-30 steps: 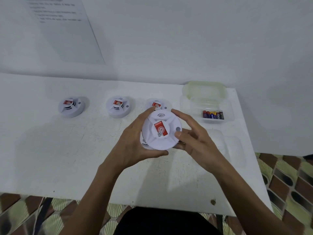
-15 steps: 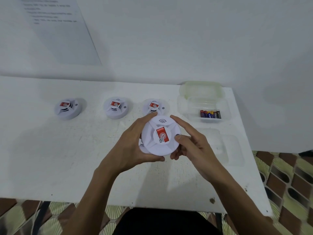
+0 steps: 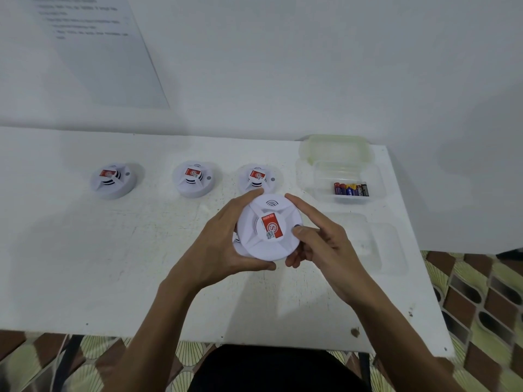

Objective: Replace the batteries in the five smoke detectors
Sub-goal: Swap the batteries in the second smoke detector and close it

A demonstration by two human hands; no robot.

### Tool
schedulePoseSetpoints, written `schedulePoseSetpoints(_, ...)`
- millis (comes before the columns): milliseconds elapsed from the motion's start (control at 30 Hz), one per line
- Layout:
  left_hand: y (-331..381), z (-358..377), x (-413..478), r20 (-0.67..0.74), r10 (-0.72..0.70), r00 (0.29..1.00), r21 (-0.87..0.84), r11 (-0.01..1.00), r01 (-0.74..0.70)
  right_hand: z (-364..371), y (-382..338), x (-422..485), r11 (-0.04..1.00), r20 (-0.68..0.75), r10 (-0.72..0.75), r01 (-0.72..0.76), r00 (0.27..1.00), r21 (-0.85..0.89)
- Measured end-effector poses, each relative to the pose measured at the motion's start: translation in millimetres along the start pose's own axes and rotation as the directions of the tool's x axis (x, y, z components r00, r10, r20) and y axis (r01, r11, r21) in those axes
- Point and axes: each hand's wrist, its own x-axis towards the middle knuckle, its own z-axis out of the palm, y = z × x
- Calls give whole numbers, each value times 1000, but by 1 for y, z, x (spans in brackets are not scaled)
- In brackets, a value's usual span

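I hold a round white smoke detector (image 3: 268, 227) with a red label above the table, face up. My left hand (image 3: 218, 244) wraps its left side and underside. My right hand (image 3: 322, 244) grips its right edge, thumb resting near the small button. A sliver of another white detector (image 3: 235, 239) shows under the held one. Three more detectors stand in a row behind: left (image 3: 113, 180), middle (image 3: 194, 179), right (image 3: 257, 176). Several batteries (image 3: 351, 189) lie in a clear plastic box (image 3: 376, 176) at the back right.
The white table (image 3: 85, 250) ends at a front edge near my body and a right edge beside patterned floor tiles. A clear lid (image 3: 368, 244) lies right of my hands. A greenish lid (image 3: 336, 148) sits behind the box. A printed sheet (image 3: 93, 46) hangs on the wall.
The detector has turned clockwise in my hands, its red label swinging round. My right thumb has slid onto the top near the button. Both hands stay in the same place.
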Motion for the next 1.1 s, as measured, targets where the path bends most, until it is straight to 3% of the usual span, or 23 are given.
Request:
schedulePoseSetpoints(800,-4,0,-2,15,-79,997,-23,997,80,1,-1,-3,1000,5,21,-21,1000,-23)
schedulePoseSetpoints(1100,2,-6,0,11,-3,1000,57,998,3,-4,-10,-5,986,166,64,-37,984,-160)
